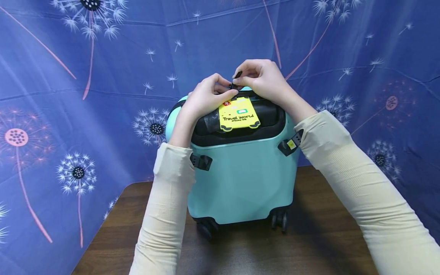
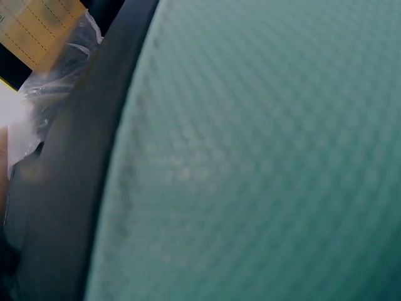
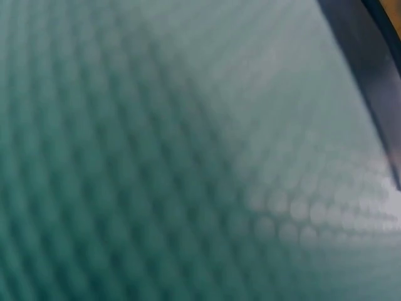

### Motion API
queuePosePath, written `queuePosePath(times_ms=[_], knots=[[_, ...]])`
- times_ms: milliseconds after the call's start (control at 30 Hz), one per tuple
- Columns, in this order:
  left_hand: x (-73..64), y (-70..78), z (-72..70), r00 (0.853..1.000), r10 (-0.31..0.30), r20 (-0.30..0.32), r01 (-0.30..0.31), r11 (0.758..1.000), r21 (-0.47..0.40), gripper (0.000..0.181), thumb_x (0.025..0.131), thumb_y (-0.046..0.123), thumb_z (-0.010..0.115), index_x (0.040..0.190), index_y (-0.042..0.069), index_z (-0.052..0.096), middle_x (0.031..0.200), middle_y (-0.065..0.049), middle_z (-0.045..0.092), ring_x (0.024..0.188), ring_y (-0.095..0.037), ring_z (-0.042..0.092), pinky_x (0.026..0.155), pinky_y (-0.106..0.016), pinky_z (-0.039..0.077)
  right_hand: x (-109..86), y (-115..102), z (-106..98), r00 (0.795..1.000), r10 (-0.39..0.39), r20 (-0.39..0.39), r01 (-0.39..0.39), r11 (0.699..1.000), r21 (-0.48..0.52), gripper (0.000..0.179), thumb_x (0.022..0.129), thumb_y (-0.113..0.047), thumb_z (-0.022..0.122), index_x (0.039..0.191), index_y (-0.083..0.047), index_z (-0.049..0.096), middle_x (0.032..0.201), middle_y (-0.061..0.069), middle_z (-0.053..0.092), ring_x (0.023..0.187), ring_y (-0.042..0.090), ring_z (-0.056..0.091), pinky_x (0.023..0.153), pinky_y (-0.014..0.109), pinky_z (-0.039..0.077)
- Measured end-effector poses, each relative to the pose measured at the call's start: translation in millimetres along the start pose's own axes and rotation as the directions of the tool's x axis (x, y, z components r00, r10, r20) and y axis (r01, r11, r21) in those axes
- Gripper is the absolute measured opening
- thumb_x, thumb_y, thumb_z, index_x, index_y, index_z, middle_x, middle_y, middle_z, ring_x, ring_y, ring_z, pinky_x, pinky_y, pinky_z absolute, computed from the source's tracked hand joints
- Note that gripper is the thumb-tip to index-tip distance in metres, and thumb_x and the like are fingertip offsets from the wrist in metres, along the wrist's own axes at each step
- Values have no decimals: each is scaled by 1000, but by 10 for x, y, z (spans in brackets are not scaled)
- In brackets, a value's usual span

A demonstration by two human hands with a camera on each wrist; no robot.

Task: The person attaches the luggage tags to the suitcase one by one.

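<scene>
A turquoise suitcase (image 1: 244,179) with a black top panel (image 1: 271,118) stands upright on its wheels. A yellow luggage tag (image 1: 239,120) reading "Travel World" lies against that panel, below the carry handle (image 1: 245,93). My right hand (image 1: 266,78) pinches the black strap (image 1: 238,75) of the tag between thumb and fingers, its end sticking up. Just left and lower, my left hand (image 1: 207,95) pinches the strap near the handle, thumb towards the tag; its fingertips are partly hidden. In the left wrist view the tag's lined side (image 2: 37,31) shows beside clear plastic (image 2: 59,88).
The suitcase rests on a dark brown wooden table (image 1: 137,214). Behind it hangs a blue cloth (image 1: 220,42) with a dandelion print. Black wrist cameras (image 1: 201,162) sit close over the suitcase front. The right wrist view is filled by the blurred textured shell (image 3: 125,163).
</scene>
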State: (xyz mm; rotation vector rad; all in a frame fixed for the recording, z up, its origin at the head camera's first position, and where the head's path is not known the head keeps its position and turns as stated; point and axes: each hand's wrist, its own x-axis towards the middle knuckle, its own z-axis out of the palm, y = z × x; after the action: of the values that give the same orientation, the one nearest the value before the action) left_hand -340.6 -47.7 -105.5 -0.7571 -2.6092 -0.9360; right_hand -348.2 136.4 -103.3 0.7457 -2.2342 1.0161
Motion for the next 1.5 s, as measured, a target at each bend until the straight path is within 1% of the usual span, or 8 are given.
queuePosePath(times_ms=[233, 367, 567, 767, 1000, 1233, 1367, 1500], knots=[[1, -1, 1, 1000, -6, 4, 6, 1000, 11, 35, 89, 44, 60, 115, 21, 55, 113, 10, 68, 112, -5, 56, 110, -52, 17, 2, -13, -8, 999, 40, 18, -41, 999, 22, 15, 90, -15, 63, 101, -6, 66, 85, 0, 72, 72, 3, 65, 78, 23, 48], [1, -1, 4, 1000, -11, -1, 11, 1000, 13, 37, 88, 45, 60, 116, 21, 55, 113, 10, 68, 113, -4, 55, 109, -50, 19, 9, -4, -13, 997, 61, 36, -64, 995, 79, 17, 90, -14, 63, 103, -3, 66, 83, -5, 70, 74, 5, 66, 80, 26, 50], [-3, 9, 8, 999, -39, -2, 39, 999, 3, 44, 88, 46, 61, 123, 19, 55, 113, 7, 68, 113, -5, 56, 109, -47, 22, -6, -6, -9, 998, 56, 38, -60, 993, 106, 18, 88, -17, 66, 101, -5, 67, 85, -2, 67, 80, 13, 64, 80, 27, 49], [-7, 14, 7, 999, -42, -2, 42, 999, 1, 44, 88, 45, 61, 122, 18, 56, 114, 6, 68, 111, -5, 57, 110, -48, 20, -15, -13, -15, 999, 35, 9, -36, 989, 146, 19, 85, -17, 69, 100, -5, 68, 83, -6, 65, 77, 12, 61, 76, 22, 46], [-15, 19, 3, 999, -36, -1, 36, 999, -2, 44, 88, 45, 61, 122, 18, 56, 114, 6, 68, 109, -5, 58, 110, -47, 21, -33, -10, -25, 997, -7, -77, 24, 977, 213, 17, 87, -17, 68, 102, -13, 61, 84, -5, 64, 74, 15, 61, 74, 26, 47], [-26, 13, -3, 999, -33, -2, 33, 999, -5, 43, 89, 44, 61, 122, 17, 54, 115, 5, 68, 110, -6, 57, 108, -46, 22, -29, -19, -13, 990, -27, -141, 40, 996, 84, 23, 87, -22, 67, 106, -9, 70, 93, -6, 67, 71, 10, 61, 66, 21, 46], [-26, 11, -2, 1000, -24, -2, 24, 1000, 8, 42, 89, 44, 60, 122, 17, 53, 116, 6, 67, 114, -6, 55, 108, -45, 23, -30, -19, -9, 990, -27, -135, 27, 1000, -5, 24, 88, -27, 66, 106, -11, 72, 94, -1, 69, 70, 7, 59, 62, 19, 42], [-26, 12, -4, 1000, -14, -9, 14, 1000, 18, 42, 89, 43, 60, 121, 17, 52, 116, 6, 67, 115, -6, 55, 107, -44, 25, -30, -13, -7, 991, -63, -118, 58, 997, -48, 23, 88, -28, 66, 100, -10, 74, 90, -1, 69, 71, 6, 58, 66, 18, 42]])
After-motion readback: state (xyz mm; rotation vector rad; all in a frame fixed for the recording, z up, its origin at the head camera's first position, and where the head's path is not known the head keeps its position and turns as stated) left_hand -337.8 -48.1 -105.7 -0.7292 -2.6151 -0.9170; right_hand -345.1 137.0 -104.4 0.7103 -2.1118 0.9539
